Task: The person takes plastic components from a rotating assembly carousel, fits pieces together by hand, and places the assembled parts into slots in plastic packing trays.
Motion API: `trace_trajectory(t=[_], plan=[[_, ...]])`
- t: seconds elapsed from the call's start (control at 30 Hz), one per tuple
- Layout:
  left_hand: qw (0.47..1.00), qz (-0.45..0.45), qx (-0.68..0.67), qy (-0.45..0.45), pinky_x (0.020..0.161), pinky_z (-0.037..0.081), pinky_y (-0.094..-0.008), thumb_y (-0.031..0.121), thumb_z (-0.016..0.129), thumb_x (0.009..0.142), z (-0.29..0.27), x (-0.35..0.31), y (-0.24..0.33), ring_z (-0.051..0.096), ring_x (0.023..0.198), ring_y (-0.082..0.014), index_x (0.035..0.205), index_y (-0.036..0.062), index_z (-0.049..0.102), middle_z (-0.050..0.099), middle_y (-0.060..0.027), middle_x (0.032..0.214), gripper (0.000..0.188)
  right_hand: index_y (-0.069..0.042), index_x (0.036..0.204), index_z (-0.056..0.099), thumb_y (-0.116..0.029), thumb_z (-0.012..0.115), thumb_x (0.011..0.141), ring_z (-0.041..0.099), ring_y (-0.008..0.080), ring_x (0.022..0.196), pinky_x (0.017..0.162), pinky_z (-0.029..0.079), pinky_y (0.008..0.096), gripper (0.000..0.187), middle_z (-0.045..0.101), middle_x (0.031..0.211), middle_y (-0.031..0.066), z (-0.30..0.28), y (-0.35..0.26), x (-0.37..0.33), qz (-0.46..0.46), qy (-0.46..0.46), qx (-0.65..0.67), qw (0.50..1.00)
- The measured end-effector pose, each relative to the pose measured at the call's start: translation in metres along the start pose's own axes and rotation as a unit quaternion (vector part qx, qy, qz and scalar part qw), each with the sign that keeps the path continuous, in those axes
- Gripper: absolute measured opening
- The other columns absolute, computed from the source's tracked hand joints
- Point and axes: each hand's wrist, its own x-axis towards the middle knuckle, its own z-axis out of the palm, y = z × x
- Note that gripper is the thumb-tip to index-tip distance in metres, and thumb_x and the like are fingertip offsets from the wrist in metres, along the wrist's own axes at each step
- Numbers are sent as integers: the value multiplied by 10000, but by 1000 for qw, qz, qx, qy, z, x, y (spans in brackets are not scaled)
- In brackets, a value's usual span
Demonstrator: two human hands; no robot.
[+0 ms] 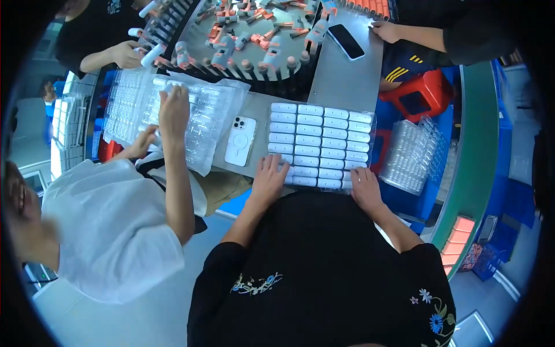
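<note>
A clear plastic tray [374, 124] lies on the metal table in front of me, filled with rows of white, rounded, capped pieces [308, 143]. My left hand [269, 178] holds its near left corner, with the fingers bent over the edge and the end pieces. At the near right corner, my right hand [364, 184] grips the same tray, fingertips on the last rows. The undersides of both hands and the thumbs are mostly hidden. Just left of the tray lies a white phone [240, 140], back side up.
On my left, a co-worker's hand [174, 107] is over another tray [199, 130] in plastic wrap. A round table [254, 49] with orange and grey parts stands ahead. A dark-screened phone [346, 42], red stool [422, 95] and stacked empty trays [407, 156] are to the right.
</note>
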Motion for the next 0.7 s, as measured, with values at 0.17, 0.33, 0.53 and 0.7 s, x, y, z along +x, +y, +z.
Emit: trace_trajectory(t=[0.17,0.33,0.53,0.7], plan=[[925,-118,-353,-76,941,501,-543,152,738,819,-88,47,16,625,1082,-493,1313,6,471,631,-290,1196,580,1,1324,532,-214,844,752,596,366,1193,1017,490,443,686,605,1256,205,-43,8,8,32,-68,110,991],[862,-118,-484,95,776,568,-482,190,629,951,-119,120,23,704,874,-403,1469,32,393,665,-267,1125,590,-37,1488,472,-247,802,845,662,397,1169,982,550,455,752,643,1268,236,-112,15,62,102,90,298,945],[772,-180,-608,35,577,581,-354,210,562,982,-137,171,26,674,772,-220,1391,76,453,632,-169,1099,444,-359,1401,628,-34,735,907,579,340,1326,1056,529,451,600,598,1398,116,-229,55,204,-119,215,-19,969],[651,-260,-712,-29,554,555,-353,196,491,983,-130,148,13,625,858,-194,1378,69,462,617,-122,1127,416,-354,1323,664,-77,708,921,554,298,1371,1112,490,439,490,587,1414,70,-267,31,304,-364,213,-186,887]])
